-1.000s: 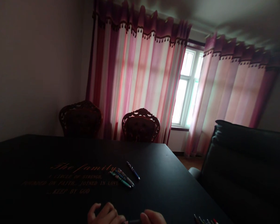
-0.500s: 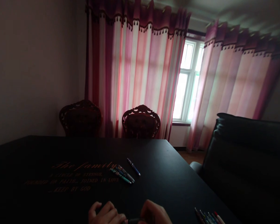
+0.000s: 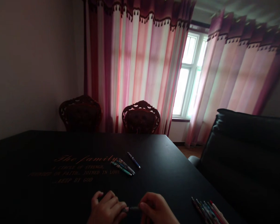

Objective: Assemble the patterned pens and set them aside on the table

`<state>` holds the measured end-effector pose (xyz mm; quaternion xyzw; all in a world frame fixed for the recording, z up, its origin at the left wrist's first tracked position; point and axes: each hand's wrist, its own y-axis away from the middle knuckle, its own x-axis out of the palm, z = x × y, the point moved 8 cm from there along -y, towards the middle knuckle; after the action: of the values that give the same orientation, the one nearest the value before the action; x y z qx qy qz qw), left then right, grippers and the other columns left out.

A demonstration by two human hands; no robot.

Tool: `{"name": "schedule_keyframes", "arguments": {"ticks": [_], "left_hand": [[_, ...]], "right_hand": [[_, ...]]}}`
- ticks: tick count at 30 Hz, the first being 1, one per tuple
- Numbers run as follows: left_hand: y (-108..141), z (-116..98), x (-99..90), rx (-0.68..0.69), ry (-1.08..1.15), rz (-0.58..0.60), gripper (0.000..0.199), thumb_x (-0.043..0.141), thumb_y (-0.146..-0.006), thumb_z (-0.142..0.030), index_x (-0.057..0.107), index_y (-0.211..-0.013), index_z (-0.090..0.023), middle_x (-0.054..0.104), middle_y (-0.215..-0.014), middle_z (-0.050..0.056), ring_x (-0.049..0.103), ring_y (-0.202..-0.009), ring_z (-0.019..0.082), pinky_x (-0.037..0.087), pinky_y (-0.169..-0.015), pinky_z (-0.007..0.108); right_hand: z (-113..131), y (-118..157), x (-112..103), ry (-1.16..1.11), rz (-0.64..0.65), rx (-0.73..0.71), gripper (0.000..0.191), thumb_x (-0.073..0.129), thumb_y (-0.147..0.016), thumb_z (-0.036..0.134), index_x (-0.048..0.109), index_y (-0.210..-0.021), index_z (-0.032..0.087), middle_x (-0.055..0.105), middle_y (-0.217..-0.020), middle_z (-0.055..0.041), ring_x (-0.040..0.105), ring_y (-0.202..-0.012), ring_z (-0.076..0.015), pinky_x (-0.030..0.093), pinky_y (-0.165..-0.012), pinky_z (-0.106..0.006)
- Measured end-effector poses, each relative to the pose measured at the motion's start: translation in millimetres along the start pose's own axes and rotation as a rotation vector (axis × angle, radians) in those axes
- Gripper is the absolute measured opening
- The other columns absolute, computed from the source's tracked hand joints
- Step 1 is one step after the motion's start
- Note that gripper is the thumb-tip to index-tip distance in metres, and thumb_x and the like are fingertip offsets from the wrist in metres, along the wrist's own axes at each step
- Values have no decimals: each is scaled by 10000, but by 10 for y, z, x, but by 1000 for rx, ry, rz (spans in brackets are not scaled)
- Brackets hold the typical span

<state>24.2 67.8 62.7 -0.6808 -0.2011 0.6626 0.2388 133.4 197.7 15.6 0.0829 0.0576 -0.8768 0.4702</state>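
Overall, a black table (image 3: 154, 180) with orange lettering fills the foreground. Striped pink, purple and white curtains (image 3: 142, 62) hang behind it, parted at a bright window (image 3: 182, 90). A dark, high-backed chair (image 3: 245, 155) stands at the right; two carved chairs, one to the left (image 3: 80, 115) and one near the centre (image 3: 141, 118), stand beyond the far edge. Near the table's close edge, the left hand (image 3: 108, 208) has its fingers curled, gripping one end of a slim dark object (image 3: 134, 209); the right hand (image 3: 156, 207) pinches the other end between thumb and bent fingers. A bundle of pens (image 3: 207, 211), one red-tipped, lies right of the hands. A smaller pen cluster (image 3: 122, 169) lies beyond them beside the lettering, with a single blue pen (image 3: 133, 160) just apart.
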Motion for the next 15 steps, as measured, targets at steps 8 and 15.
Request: {"name": "schedule_keyframes", "arguments": {"ticks": [8, 15], "left_hand": [[-27, 68, 30, -211, 157, 217, 209, 570, -935, -249, 605, -1085, -391, 700, -954, -97, 619, -940, 158, 175, -915, 420], [-41, 215, -40, -221, 35, 257, 234, 582, -878, -143, 650, -961, -350, 675, -918, -42, 589, -981, 209, 189, -930, 498]], "right_hand": [[100, 41, -211, 43, -91, -55, 160, 715, -729, 281, 691, -835, 163, 645, -726, -6, 543, -668, -141, 385, -616, -251], [116, -19, -521, 63, -168, -74, 131, 661, -781, 291, 666, -812, 164, 584, -689, 15, 489, -621, -122, 358, -590, -250]]}}
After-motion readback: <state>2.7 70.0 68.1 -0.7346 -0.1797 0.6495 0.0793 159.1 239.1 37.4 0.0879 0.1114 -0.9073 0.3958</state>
